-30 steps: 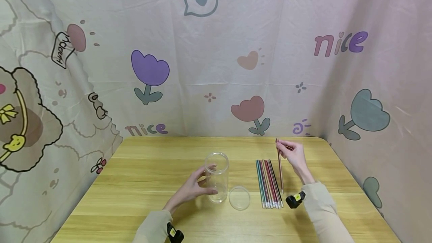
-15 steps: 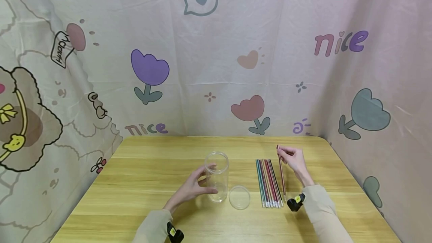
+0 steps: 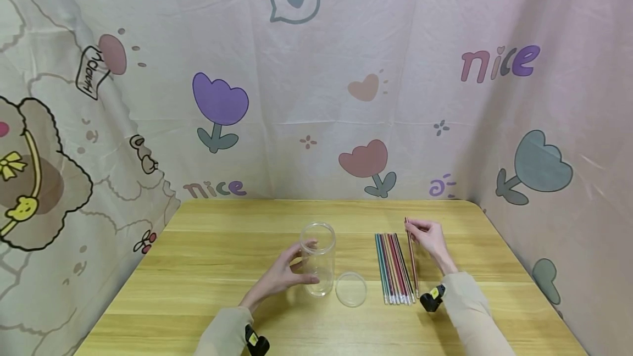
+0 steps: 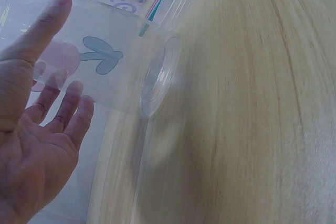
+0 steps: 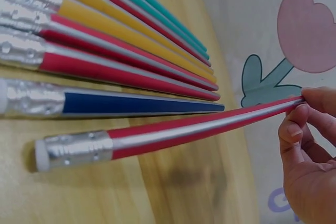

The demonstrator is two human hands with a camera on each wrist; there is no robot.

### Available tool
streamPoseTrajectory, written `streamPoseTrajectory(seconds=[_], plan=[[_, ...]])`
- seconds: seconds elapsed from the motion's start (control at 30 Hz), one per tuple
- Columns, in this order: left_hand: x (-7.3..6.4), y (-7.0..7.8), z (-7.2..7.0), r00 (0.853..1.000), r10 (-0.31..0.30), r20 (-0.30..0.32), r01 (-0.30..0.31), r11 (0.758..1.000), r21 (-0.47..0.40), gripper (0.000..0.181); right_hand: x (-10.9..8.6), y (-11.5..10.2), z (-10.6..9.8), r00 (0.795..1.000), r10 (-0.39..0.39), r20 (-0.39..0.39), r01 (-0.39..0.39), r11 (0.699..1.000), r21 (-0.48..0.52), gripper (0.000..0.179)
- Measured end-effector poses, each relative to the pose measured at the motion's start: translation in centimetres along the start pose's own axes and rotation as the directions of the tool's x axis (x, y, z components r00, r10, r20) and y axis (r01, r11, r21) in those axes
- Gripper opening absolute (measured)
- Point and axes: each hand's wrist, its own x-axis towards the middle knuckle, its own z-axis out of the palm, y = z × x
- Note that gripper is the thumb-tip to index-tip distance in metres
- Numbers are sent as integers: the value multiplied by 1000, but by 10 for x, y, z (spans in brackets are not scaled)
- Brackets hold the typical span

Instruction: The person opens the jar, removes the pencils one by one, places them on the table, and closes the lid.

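Observation:
My left hand point(image 3: 282, 274) grips a clear plastic jar point(image 3: 327, 262) that stands upright without its cover; thumb and fingers lie around its side, as the left wrist view also shows. Between thumb and fingertips, my right hand point(image 3: 429, 237) pinches a red and silver striped pencil point(image 5: 178, 131) by its plain end. The pencil slopes, its white eraser end lowest and close over the table. Just left of it lies a row of pencils point(image 3: 393, 268) side by side, erasers toward me, in green, yellow, red and dark blue.
A round clear lid point(image 3: 351, 305) lies flat on the wooden table point(image 3: 207, 257) between the jar and the pencil row. Behind and at both sides hangs a printed curtain point(image 3: 296, 81). Each sleeve bears a small black wrist camera point(image 3: 432, 298).
My right hand has come down and a little toward me with the striped pencil, whose eraser end now sits near the row's eraser ends. The left hand and jar have stayed put.

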Motion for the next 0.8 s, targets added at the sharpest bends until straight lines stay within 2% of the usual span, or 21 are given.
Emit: streamPoseTrajectory(seconds=[0.5,0.8], plan=[[0,0,0,1000,8,1,-8,1000,-8,80,3,10,3,1000,19,16,-19,999,-29,40],[0,0,0,1000,11,0,-11,1000,-16,81,5,19,3,995,73,61,-72,997,-18,40]])
